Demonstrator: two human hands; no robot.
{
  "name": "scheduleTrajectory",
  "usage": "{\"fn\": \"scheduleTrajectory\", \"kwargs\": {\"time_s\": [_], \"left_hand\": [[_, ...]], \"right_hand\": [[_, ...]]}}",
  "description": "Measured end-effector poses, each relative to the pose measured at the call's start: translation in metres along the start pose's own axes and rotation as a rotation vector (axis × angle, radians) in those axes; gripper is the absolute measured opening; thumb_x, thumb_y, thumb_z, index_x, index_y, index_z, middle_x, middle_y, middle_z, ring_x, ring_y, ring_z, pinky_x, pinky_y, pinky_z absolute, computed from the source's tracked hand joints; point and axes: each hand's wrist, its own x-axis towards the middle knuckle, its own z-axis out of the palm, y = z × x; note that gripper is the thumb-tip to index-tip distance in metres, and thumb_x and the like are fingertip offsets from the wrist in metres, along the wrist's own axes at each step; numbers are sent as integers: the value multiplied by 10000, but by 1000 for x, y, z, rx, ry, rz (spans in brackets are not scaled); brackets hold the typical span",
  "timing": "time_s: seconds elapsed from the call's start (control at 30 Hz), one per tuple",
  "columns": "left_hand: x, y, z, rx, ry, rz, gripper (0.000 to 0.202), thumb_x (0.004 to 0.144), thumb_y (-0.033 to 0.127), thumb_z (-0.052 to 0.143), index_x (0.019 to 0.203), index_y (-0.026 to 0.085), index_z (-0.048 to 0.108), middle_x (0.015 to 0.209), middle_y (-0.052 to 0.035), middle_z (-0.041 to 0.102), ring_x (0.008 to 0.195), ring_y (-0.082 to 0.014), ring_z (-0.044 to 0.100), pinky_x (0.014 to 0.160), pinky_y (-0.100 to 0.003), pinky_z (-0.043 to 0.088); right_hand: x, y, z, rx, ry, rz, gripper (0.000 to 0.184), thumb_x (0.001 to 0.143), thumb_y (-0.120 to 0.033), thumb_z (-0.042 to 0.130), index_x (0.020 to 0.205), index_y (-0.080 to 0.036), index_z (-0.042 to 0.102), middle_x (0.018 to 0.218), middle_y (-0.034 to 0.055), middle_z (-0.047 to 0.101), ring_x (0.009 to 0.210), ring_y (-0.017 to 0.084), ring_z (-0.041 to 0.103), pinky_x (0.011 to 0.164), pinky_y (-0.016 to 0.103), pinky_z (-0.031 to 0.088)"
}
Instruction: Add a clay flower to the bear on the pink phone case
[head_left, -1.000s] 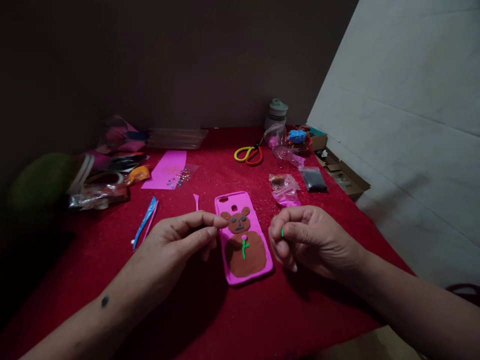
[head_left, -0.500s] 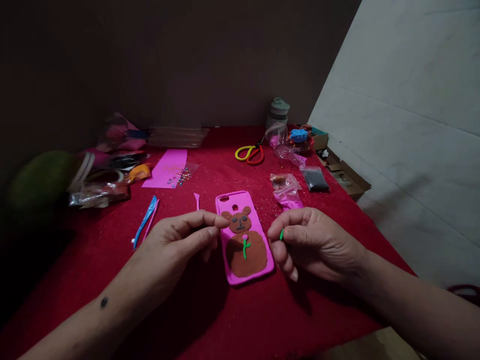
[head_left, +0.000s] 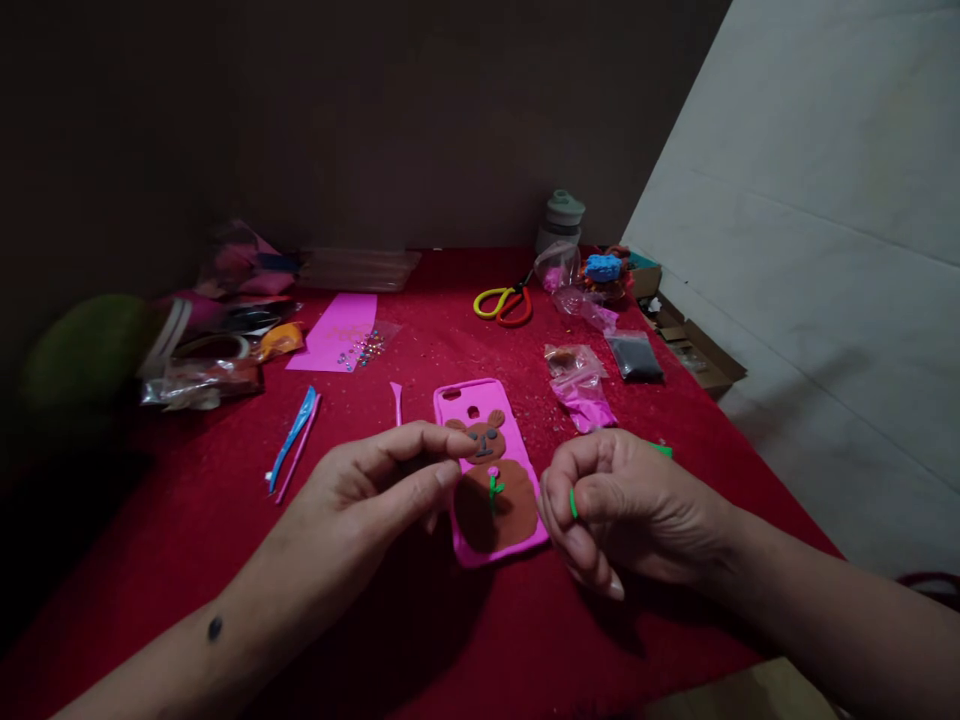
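Note:
A pink phone case (head_left: 517, 415) lies between my hands, bearing a brown clay bear (head_left: 514, 510) with dark facial features. On the bear's belly is a small clay flower (head_left: 494, 486) with a pink head and green stem. Thumb and forefinger of my right hand (head_left: 626, 505) pinch a thin green piece of clay (head_left: 574, 503) just right of the case. My left hand (head_left: 390, 475) hovers over the case's left edge, its thumb and forefinger apart with nothing visible between them; it hides part of the bear's left ear.
Blue and pink modelling tools (head_left: 291, 440) lie at left, another pink tool (head_left: 397, 402) behind my left hand. Farther back are scissors (head_left: 502, 304), pink paper (head_left: 337, 325), and a bag of gems (head_left: 364, 348). Clay packets (head_left: 581, 390), a dark packet (head_left: 635, 357) and a bottle (head_left: 562, 220) stand right.
My right hand has lowered slightly, still pinching the green clay, and more of that clay shows. My left thumb and forefinger have parted. The view has shifted a little.

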Motion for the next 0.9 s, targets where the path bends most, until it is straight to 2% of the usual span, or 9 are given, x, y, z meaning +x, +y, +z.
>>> {"fn": "scheduleTrajectory", "kwargs": {"time_s": [0.2,0.4,0.6,0.9], "left_hand": [[-15,8,25,58,-121,76,161,854,246,651,1008,265,693,868,11,672,770,-115,612,687,-199,496],[-22,9,35,111,-192,141,166,859,223,625,1009,210,694,864,-18,656,809,-158,632,770,-282,512],[-21,13,37,241,-162,177,101,832,229,656,878,173,726,807,-18,664,779,-153,628,710,-250,501],[-19,11,36,244,-75,194,78,834,204,656,794,185,720,763,0,688,729,-129,640,681,-217,492]], "right_hand": [[1,6,3,-13,2,131,241,658,-264,827,684,-94,659,525,48,662,351,96,572,326,147,484],[0,13,8,-41,-27,221,253,662,-282,811,733,-88,666,530,32,646,344,78,550,335,141,486],[0,14,10,-64,30,220,335,622,-349,847,671,-84,649,523,35,641,358,81,553,320,135,478],[2,14,11,-61,99,186,363,612,-346,864,664,-102,600,508,26,636,364,79,546,314,132,474]]}}
